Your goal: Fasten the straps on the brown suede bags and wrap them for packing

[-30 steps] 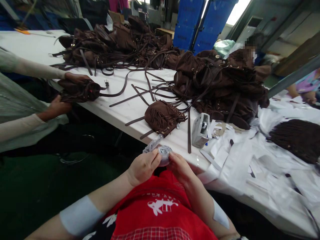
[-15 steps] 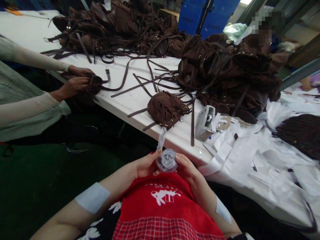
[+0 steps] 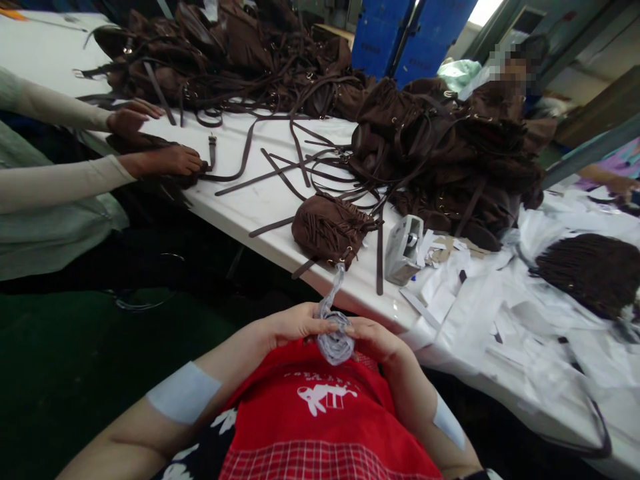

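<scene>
- holding a coil of crinkled translucent plastic wrap [image 3: 336, 345] between them, the left hand [image 3: 300, 325] and right hand [image 3: 375, 338] both have thumbs and fingers closed on its sides, in front of the red apron [image 3: 320, 427].
- the coil sits just off the near edge of the white table [image 3: 225, 210], on the wearer's side; a twisted strand [image 3: 330, 293] of the wrap rises over that edge to the gold-ringed end of a brown fringed bag [image 3: 325, 230].
- that bag lies close to the edge, with bare tabletop beyond it, crossed by thin dark straps [image 3: 270, 179].
- to the left of the wearer's forearms, a dark gap and green floor [image 3: 65, 353] leave room along the edge, up to a co-worker in pale green [image 3: 55, 220], whose hands [image 3: 173, 160] are at another dark bag.
- to the right, a grey boxy device [image 3: 403, 250] stands near the edge, then white sheets and scraps [image 3: 470, 327] crowd the surface around a second fringed bag [image 3: 590, 273].
- across the back, brown bags are heaped in a far pile [image 3: 230, 57] and a nearer pile [image 3: 450, 160].
- behind stand tall blue containers [image 3: 383, 37]; a slanted grey pole [image 3: 580, 160] crosses at right.
</scene>
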A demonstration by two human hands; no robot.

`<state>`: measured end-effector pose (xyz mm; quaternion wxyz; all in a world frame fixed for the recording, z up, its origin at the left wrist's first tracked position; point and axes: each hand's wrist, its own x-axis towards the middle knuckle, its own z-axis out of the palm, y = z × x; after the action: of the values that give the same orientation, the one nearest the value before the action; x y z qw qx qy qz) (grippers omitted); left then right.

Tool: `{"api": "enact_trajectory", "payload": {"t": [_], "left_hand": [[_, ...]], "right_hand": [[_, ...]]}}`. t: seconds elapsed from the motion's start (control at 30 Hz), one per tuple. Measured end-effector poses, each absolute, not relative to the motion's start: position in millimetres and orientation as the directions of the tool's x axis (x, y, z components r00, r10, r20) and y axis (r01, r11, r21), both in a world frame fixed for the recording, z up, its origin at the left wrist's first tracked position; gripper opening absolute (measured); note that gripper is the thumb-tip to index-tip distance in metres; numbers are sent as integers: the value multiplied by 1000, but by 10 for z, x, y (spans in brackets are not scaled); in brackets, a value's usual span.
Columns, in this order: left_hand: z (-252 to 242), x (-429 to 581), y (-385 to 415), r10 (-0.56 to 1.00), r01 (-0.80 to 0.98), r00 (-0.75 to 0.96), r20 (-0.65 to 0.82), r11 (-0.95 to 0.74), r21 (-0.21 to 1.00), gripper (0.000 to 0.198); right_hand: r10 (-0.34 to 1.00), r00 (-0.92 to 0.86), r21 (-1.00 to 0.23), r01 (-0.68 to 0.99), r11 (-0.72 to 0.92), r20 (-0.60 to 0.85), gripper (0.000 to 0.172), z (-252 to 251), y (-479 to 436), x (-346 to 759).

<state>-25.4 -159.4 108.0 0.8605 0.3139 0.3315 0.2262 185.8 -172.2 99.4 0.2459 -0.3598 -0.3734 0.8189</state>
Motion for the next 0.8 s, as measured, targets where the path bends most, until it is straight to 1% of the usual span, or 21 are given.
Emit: {"api": "enact_trajectory", "payload": {"t": [0.07,0.17,0.33,0.43,0.5,0.6,0.73,0.8], "left_hand": [[1086,-277,-1573,635,-221,641,-431,691,689,46],[1104,-299,-1538,697,-243,561,-446,654,716,46],[1096,-280,-1522,742,-187,504,-441,593,783,44],[1061,-253,-1546,768,-170,466,-439,565,807,42],[1043,-224,-1566,786,-186,434,-440,556,810,44],[1042,-155,-1592,831,-251,340,-441,532,809,47],[1089,-42,-1608,889,-379,206,-410,459,804,48],[1110,-2,-1610,900,-423,195,-390,436,794,46]], "right_hand": [[680,-625,-851,-48,-524,-383,35,1035,-1705,1852],[791,-516,-935,64,-348,-330,35,1061,-1694,1844],[903,-338,-962,151,-226,-265,40,988,-1735,1807],[952,-221,-965,198,-171,-214,39,982,-1770,1778],[959,-190,-966,195,-173,-210,37,1003,-1788,1761],[944,-200,-963,109,-245,-263,39,1028,-1792,1731],[898,-288,-937,-5,-350,-334,44,999,-1756,1680],[885,-332,-930,-54,-363,-326,45,971,-1743,1644]]}}
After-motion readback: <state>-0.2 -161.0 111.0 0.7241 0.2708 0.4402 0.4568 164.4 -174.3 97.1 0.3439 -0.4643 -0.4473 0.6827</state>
